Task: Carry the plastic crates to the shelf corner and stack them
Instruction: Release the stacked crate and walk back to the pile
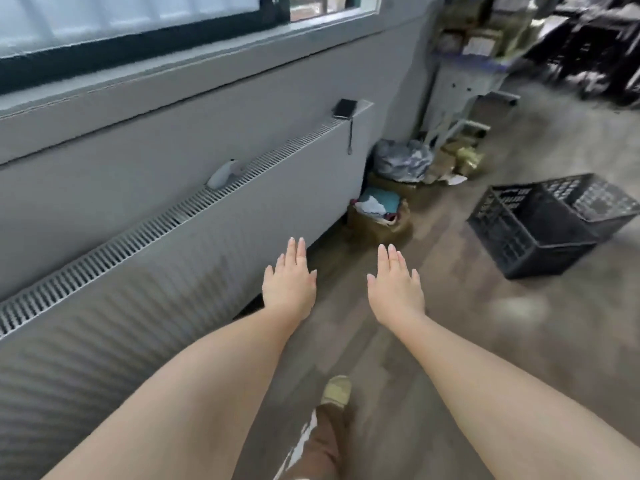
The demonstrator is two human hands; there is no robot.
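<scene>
A black plastic crate (pixel 550 223) with lattice walls sits on the floor at the right, its open top facing up. My left hand (pixel 290 278) and my right hand (pixel 394 289) are stretched out in front of me, palms down, fingers straight and holding nothing. Both hands hover over the floor, well to the left of the crate and apart from it. A metal shelf (pixel 464 64) loaded with boxes stands in the far corner, blurred.
A long grey radiator cover (pixel 173 216) runs along the wall on the left under a window. Bags and cardboard boxes (pixel 391 192) are piled at its far end by the shelf. Dark racks (pixel 595 46) stand at the back right. My foot (pixel 337 389) is on the wood floor.
</scene>
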